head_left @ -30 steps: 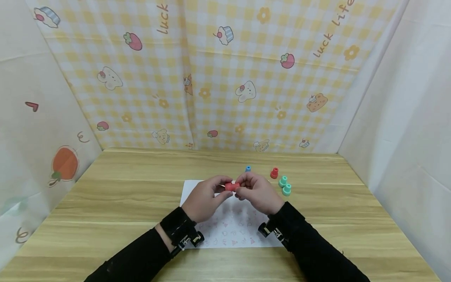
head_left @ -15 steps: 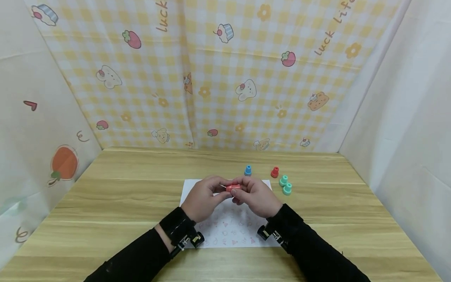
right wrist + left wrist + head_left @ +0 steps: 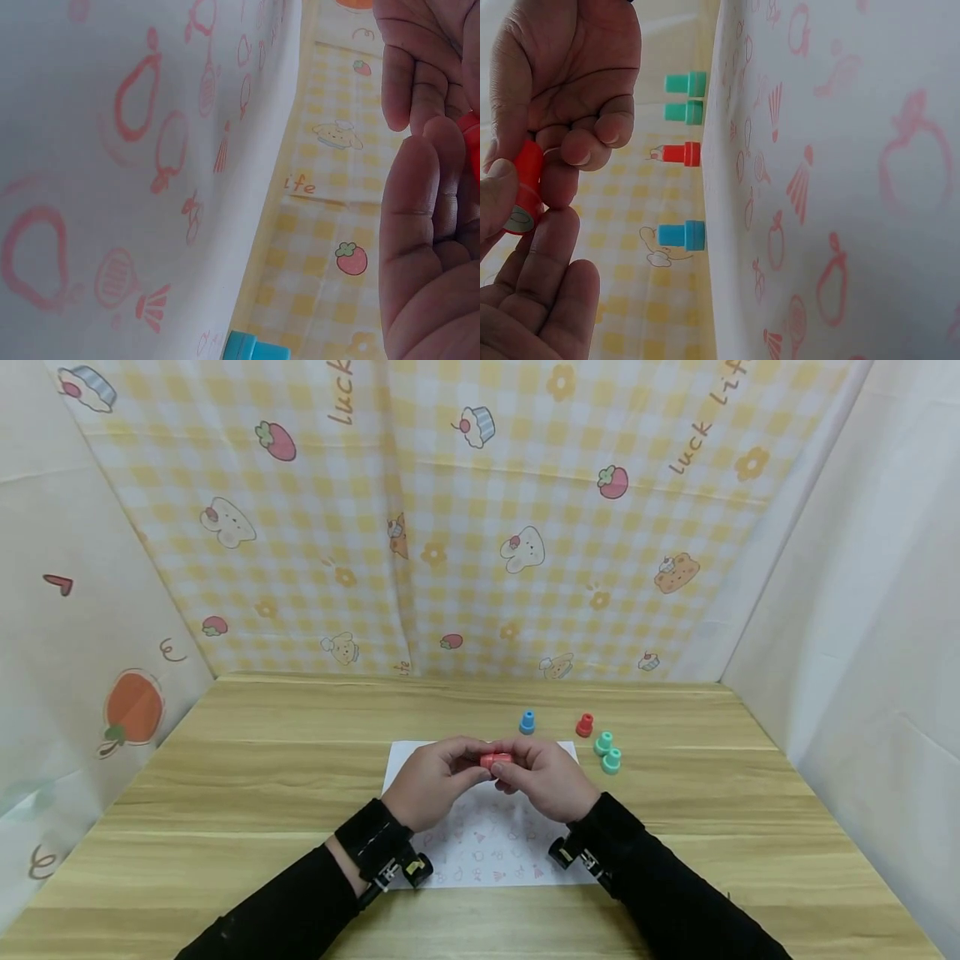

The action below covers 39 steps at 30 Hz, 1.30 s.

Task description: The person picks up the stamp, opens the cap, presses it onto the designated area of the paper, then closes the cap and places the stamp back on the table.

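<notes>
Over a sheet of white paper, both hands meet at a small red stamp. My left hand pinches one end of it between thumb and fingers. From the other side, my right hand holds it with the thumb in front and curled fingers behind. In the left wrist view the red stamp is tilted, and its round pale end with a small printed outline shows near the left fingers. Only a sliver of the red stamp shows in the right wrist view. Red outline prints cover the paper.
Behind the paper, a blue stamp and another red stamp stand upright on the wooden table. Two green stamps stand close together to the right. A yellow checked curtain hangs at the back.
My right hand has closed further around the red stamp, its fingers shifting slightly left. The blue stamp, partly covered before, now shows whole. My left hand has hardly moved.
</notes>
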### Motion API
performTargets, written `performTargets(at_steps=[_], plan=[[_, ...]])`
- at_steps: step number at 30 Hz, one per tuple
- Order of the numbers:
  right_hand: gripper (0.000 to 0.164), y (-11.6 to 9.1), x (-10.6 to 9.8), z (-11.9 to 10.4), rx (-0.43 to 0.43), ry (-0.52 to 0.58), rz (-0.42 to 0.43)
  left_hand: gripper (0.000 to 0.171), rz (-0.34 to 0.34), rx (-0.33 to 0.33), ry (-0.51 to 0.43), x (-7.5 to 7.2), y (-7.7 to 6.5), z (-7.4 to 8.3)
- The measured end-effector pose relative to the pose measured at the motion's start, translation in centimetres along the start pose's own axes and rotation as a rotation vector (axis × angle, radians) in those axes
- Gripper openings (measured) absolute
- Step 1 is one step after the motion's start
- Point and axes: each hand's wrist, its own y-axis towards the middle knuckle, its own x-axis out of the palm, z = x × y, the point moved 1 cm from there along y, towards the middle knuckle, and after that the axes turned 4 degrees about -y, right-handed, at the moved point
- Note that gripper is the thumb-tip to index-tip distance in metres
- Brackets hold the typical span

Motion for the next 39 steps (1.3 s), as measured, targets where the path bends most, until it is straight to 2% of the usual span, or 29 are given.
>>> performTargets(at_steps=[24, 30, 39], plan=[[0.029, 0.07, 0.0, 0.11, -0.021, 0.011, -0.001, 0.02, -0.012, -0.03, -0.06, -0.27, 0.02, 0.13], [0.03, 0.04, -0.02, 0.06, -0.021, 0.02, -0.003, 0.018, -0.002, -0.046, -0.078, -0.21, 0.04, 0.11], [0.03, -0.02, -0.05, 0.12, -0.025, 0.036, -0.014, 0.017, 0.022, -0.035, -0.079, -0.06, -0.04, 0.1]])
